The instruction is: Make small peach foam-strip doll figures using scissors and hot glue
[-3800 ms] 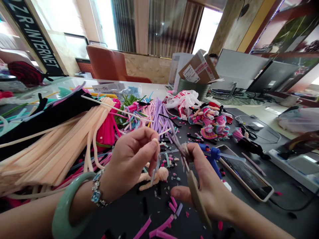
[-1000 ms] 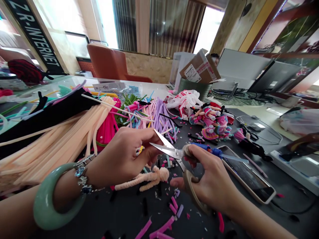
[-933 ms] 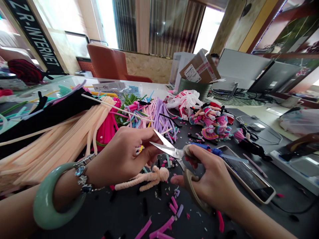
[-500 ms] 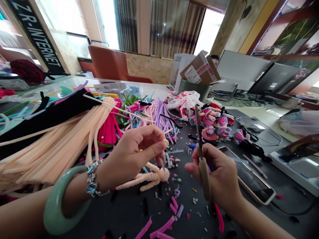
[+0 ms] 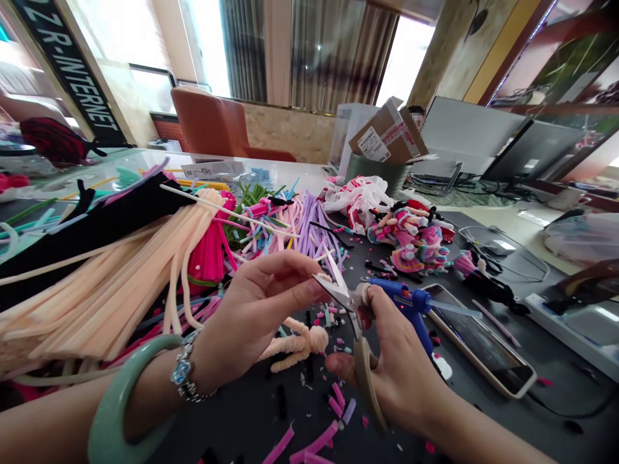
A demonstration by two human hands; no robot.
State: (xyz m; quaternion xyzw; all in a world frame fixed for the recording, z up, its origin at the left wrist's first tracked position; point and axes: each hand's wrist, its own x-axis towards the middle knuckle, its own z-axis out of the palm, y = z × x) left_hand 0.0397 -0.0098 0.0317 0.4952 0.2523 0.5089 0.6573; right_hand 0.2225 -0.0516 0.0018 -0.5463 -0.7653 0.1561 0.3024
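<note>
My left hand (image 5: 258,303), with a green bangle and a bracelet at the wrist, is closed in a pinch on a small peach pipe cleaner piece (image 5: 325,278). Most of that piece is hidden by the fingers. My right hand (image 5: 403,351) grips a pair of scissors (image 5: 356,319) by the handles. Its blades are spread on either side of the piece, at the left fingertips. Below the left hand, a coiled peach pipe cleaner figure (image 5: 297,345) with a round head and limbs lies on the dark mat.
A blue glue gun (image 5: 401,296) and a phone (image 5: 488,345) lie right of my hands. Peach pipe cleaners (image 5: 111,290) are heaped at left, purple ones (image 5: 309,219) behind. Finished colourful pieces (image 5: 420,238) sit back right. Pink offcuts (image 5: 316,441) litter the mat (image 5: 251,419).
The scissors have swung from upright at the right to the left hand, and their blades have opened around the peach piece. The glue gun has come into fuller view behind the right hand.
</note>
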